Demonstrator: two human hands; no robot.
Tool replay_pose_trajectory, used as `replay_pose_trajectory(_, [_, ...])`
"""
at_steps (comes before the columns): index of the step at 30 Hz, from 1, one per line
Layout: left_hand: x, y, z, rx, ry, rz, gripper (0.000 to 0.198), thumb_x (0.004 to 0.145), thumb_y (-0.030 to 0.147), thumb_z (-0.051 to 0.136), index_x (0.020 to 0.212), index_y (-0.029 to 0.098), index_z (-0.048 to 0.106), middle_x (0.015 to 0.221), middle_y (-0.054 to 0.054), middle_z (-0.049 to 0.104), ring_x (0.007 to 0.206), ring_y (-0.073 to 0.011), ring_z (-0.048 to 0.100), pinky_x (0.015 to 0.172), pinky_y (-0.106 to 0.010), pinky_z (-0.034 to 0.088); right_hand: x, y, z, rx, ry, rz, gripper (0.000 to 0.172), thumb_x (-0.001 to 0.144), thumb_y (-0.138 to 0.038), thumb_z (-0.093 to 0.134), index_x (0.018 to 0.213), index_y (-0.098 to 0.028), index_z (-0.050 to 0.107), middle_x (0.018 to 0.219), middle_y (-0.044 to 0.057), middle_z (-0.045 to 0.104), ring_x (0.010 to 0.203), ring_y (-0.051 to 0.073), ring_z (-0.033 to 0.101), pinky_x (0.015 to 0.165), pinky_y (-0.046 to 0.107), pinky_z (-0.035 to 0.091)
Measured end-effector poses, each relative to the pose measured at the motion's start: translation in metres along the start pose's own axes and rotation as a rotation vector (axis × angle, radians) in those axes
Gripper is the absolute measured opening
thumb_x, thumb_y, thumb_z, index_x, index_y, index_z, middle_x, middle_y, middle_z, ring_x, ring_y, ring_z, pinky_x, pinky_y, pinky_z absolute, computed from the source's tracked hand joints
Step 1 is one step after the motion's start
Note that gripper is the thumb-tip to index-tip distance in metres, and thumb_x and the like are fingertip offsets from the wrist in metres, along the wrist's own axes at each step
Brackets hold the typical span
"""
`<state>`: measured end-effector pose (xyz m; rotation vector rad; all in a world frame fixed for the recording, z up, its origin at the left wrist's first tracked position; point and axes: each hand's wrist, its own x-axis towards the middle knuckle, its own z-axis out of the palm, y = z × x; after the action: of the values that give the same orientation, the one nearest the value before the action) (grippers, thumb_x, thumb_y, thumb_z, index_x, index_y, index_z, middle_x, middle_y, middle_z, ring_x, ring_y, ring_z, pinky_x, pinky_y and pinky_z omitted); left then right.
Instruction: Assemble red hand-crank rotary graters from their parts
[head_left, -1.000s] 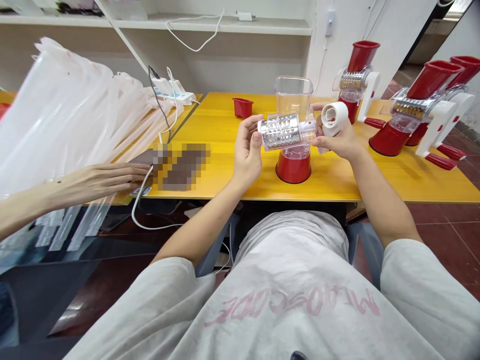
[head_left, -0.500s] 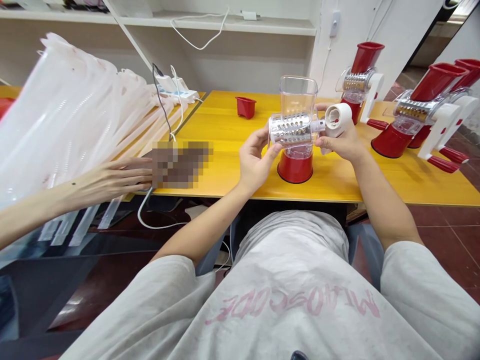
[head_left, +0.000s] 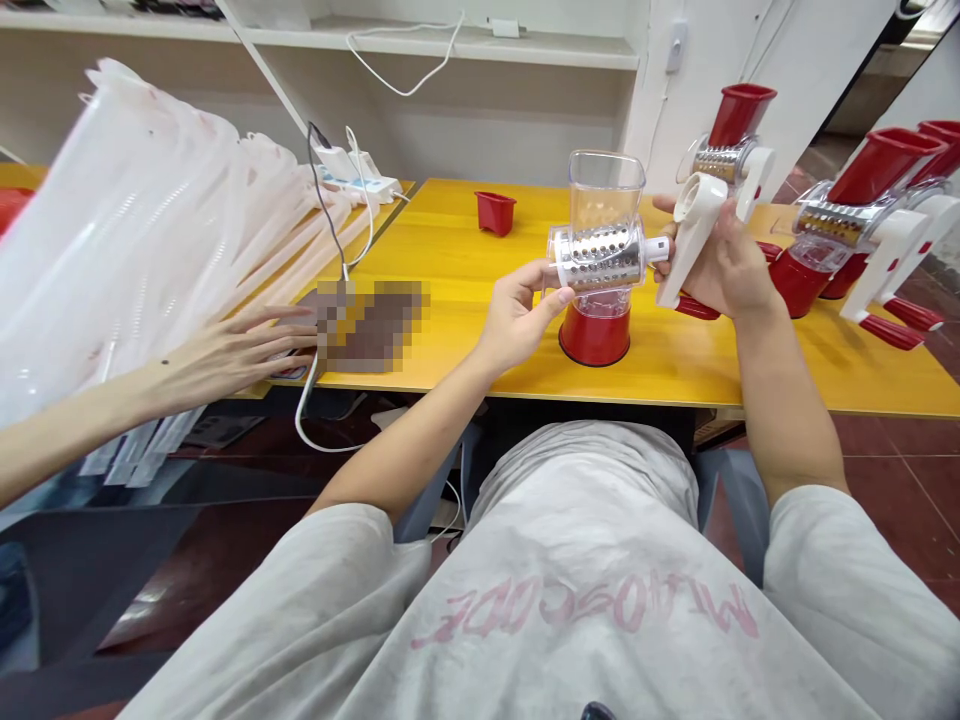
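Observation:
A rotary grater with a clear hopper and red base (head_left: 596,334) stands upright on the yellow table. Inside its housing lies a perforated metal drum (head_left: 604,256), whose white shaft (head_left: 657,250) sticks out to the right. My left hand (head_left: 525,315) grips the left end of the drum housing between thumb and fingers. Beside the shaft, my right hand (head_left: 727,262) holds a white crank handle (head_left: 691,240) with a red grip; its round socket faces left, apart from the shaft. Part of the right fingers is hidden behind the crank.
Several assembled graters (head_left: 832,215) stand at the right. A red pusher (head_left: 495,213) sits behind the work area. On the left are clear plastic bags (head_left: 150,230), a power strip (head_left: 360,185) with cables, and another person's hand (head_left: 247,350) near a blurred dark patch.
My right hand has turned the crank and moved it right, away from the drum shaft, so its arm and red grip now show. My left hand stays on the housing.

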<state>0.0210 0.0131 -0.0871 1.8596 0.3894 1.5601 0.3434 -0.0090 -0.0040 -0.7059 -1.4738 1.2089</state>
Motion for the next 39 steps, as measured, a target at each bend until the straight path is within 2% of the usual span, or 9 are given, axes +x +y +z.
replay_pose_trajectory(3, [-0.001, -0.005, 0.001, -0.023, 0.008, 0.034, 0.048, 0.107, 0.074, 0.101, 0.128, 0.031, 0.097, 0.120, -0.007, 0.097, 0.108, -0.0249, 0.090, 0.106, -0.040, 0.071, -0.006, -0.003, -0.015, -0.043, 0.022, 0.043, 0.069, 0.096, -0.098, 0.094, 0.127, -0.036, 0.086, 0.099, 0.004, 0.082, 0.092, 0.027, 0.079, 0.080, 0.046, 0.076])
replay_pose_trajectory(6, [-0.003, -0.006, 0.007, 0.025, 0.062, 0.034, 0.045, 0.107, 0.073, 0.103, 0.111, 0.028, 0.097, 0.112, -0.007, 0.097, 0.105, -0.0250, 0.089, 0.103, -0.040, 0.069, -0.011, 0.002, -0.024, -0.074, 0.051, 0.021, 0.068, 0.088, -0.091, 0.107, 0.113, -0.032, 0.084, 0.096, 0.005, 0.083, 0.094, 0.028, 0.083, 0.075, 0.045, 0.076])
replay_pose_trajectory(9, [-0.003, -0.002, 0.013, 0.062, 0.141, -0.007, 0.054, 0.108, 0.078, 0.099, 0.095, 0.026, 0.092, 0.098, -0.005, 0.093, 0.092, -0.0231, 0.084, 0.092, -0.039, 0.066, -0.012, 0.013, -0.029, -0.073, 0.069, 0.045, 0.075, 0.080, -0.090, 0.114, 0.107, -0.030, 0.078, 0.086, 0.003, 0.081, 0.089, 0.028, 0.085, 0.071, 0.044, 0.074])
replay_pose_trajectory(12, [-0.003, 0.005, 0.018, 0.088, 0.172, -0.014, 0.061, 0.110, 0.081, 0.095, 0.089, 0.025, 0.088, 0.090, -0.004, 0.088, 0.085, -0.0210, 0.078, 0.085, -0.038, 0.061, -0.008, 0.023, -0.035, 0.005, 0.044, 0.094, 0.076, 0.088, -0.094, 0.106, 0.114, -0.033, 0.070, 0.077, -0.002, 0.076, 0.080, 0.025, 0.081, 0.071, 0.043, 0.073])
replay_pose_trajectory(16, [-0.005, 0.009, 0.020, 0.105, 0.217, 0.033, 0.066, 0.113, 0.081, 0.092, 0.082, 0.023, 0.080, 0.080, -0.001, 0.075, 0.073, -0.0168, 0.063, 0.073, -0.035, 0.051, -0.005, 0.030, -0.039, 0.059, 0.051, 0.093, 0.069, 0.099, -0.091, 0.099, 0.123, -0.034, 0.068, 0.085, -0.004, 0.079, 0.067, 0.016, 0.066, 0.065, 0.036, 0.066])
replay_pose_trajectory(23, [-0.010, 0.003, 0.022, 0.082, 0.307, 0.032, 0.069, 0.113, 0.085, 0.091, 0.086, 0.024, 0.071, 0.079, 0.001, 0.060, 0.071, -0.0164, 0.056, 0.072, -0.035, 0.054, -0.016, 0.020, -0.011, 0.049, 0.002, 0.049, 0.071, 0.094, -0.087, 0.106, 0.119, -0.027, 0.077, 0.095, 0.001, 0.082, 0.071, 0.015, 0.069, 0.060, 0.032, 0.062])
replay_pose_trajectory(30, [-0.013, -0.004, 0.022, 0.069, 0.359, 0.048, 0.069, 0.115, 0.084, 0.089, 0.088, 0.025, 0.066, 0.080, 0.001, 0.054, 0.073, -0.0164, 0.056, 0.074, -0.034, 0.056, -0.027, 0.013, 0.012, 0.097, -0.071, 0.051, 0.072, 0.088, -0.079, 0.113, 0.121, -0.029, 0.072, 0.091, 0.000, 0.079, 0.071, 0.019, 0.073, 0.058, 0.034, 0.065])
replay_pose_trajectory(35, [-0.014, -0.010, 0.020, 0.024, 0.387, 0.049, 0.069, 0.114, 0.085, 0.090, 0.089, 0.025, 0.065, 0.084, 0.001, 0.057, 0.077, -0.0161, 0.059, 0.079, -0.032, 0.058, -0.035, 0.016, 0.019, 0.208, -0.182, 0.109, 0.066, 0.093, -0.070, 0.112, 0.121, -0.025, 0.072, 0.086, -0.001, 0.076, 0.062, 0.013, 0.063, 0.052, 0.028, 0.057])
replay_pose_trajectory(39, [-0.015, -0.013, 0.019, 0.043, 0.378, 0.019, 0.068, 0.113, 0.090, 0.086, 0.094, 0.026, 0.072, 0.088, -0.001, 0.063, 0.083, -0.0188, 0.063, 0.084, -0.035, 0.060, -0.033, 0.022, 0.018, 0.261, -0.277, 0.163, 0.063, 0.096, -0.070, 0.106, 0.123, -0.025, 0.071, 0.082, -0.005, 0.070, 0.056, 0.009, 0.049, 0.047, 0.024, 0.047])
